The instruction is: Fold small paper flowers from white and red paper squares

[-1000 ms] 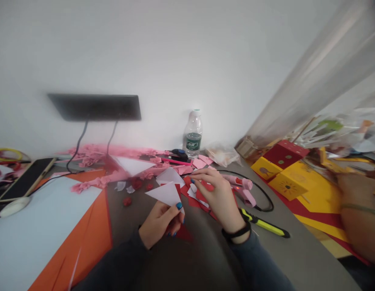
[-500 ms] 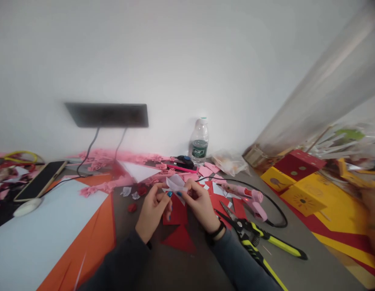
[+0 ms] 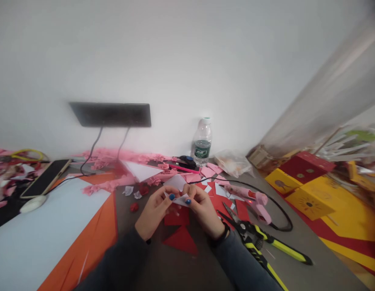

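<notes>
A small piece of white paper (image 3: 176,182), partly folded, is pinched between my two hands above the table. My left hand (image 3: 156,209) grips its left side between thumb and fingers. On the right side, my right hand (image 3: 203,206) holds it the same way, close to the left fingertips. Beneath the hands lie a red paper square (image 3: 176,217) and a red paper triangle (image 3: 181,241). Crumpled red paper (image 3: 134,207) and crumpled white bits (image 3: 128,190) rest just left of my left hand.
To the right lie yellow-handled snips (image 3: 254,234) and a pink glue gun (image 3: 251,198) with a black cord. A water bottle (image 3: 202,145) stands against the wall. White sheet (image 3: 54,218), phone (image 3: 46,178) and mouse (image 3: 32,204) are on the left; yellow and red boxes (image 3: 308,198) sit far right.
The white paper's near edge has been bent, and my fingertips have drawn a little closer together. The whole view has shifted slightly.
</notes>
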Action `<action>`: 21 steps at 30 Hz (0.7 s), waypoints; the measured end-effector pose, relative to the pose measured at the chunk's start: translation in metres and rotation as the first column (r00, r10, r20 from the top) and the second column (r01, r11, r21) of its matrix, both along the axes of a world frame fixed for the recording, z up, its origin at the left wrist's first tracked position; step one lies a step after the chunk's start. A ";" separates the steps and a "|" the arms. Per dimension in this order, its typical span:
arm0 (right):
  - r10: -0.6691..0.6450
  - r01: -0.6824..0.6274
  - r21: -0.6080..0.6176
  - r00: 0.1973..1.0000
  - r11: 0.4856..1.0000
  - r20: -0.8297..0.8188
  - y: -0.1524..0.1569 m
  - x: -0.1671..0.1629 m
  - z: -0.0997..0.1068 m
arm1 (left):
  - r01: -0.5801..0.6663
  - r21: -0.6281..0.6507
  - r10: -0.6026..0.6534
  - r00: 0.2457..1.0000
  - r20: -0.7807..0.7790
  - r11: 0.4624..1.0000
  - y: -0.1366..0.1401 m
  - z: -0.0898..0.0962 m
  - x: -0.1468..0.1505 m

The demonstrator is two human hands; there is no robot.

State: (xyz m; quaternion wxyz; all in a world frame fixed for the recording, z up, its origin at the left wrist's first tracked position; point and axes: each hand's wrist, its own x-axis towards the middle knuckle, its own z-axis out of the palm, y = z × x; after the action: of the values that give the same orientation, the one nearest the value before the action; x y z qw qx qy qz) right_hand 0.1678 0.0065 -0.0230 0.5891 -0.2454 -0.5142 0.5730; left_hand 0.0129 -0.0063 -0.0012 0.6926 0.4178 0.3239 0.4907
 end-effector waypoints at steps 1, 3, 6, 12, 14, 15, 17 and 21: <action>0.021 -0.023 -0.036 0.999 0.999 -0.044 -0.001 -0.001 0.000 | 0.012 -0.002 -0.012 1.000 0.016 1.000 0.000 0.000 0.000; 0.067 -0.082 -0.117 0.990 0.990 -0.125 -0.004 -0.002 0.001 | 0.024 -0.002 -0.024 0.999 0.023 1.000 0.000 0.002 -0.001; 0.120 -0.166 -0.221 0.971 0.961 -0.207 -0.007 -0.003 0.005 | 0.049 -0.032 -0.048 0.998 0.031 0.998 0.000 0.004 -0.003; 0.067 -0.126 -0.319 0.979 0.939 -0.191 -0.007 0.000 0.007 | 0.143 -0.119 -0.129 0.985 0.117 0.983 -0.001 0.003 -0.005; 0.039 -0.093 -0.338 0.986 0.936 -0.163 -0.007 0.000 0.006 | 0.136 -0.136 -0.126 0.989 0.074 0.981 0.000 0.001 -0.004; 0.028 -0.077 -0.343 0.989 0.936 -0.145 -0.006 0.000 0.005 | 0.113 -0.133 -0.109 0.993 0.036 0.985 0.000 0.000 -0.004; -0.004 -0.033 -0.343 0.994 0.939 -0.105 -0.005 -0.001 0.003 | 0.048 -0.096 -0.054 0.997 -0.056 0.994 0.001 -0.002 -0.004; -0.098 0.089 -0.302 0.995 0.949 -0.014 -0.003 -0.002 0.000 | -0.042 0.010 0.043 0.984 -0.171 0.999 0.002 -0.003 -0.004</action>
State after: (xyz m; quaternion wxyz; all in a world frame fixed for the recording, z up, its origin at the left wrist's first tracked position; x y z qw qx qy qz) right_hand 0.1653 0.0040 -0.0226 0.5786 -0.3483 -0.4002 0.6195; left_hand 0.0091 -0.0041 -0.0044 0.6503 0.4538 0.3893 0.4687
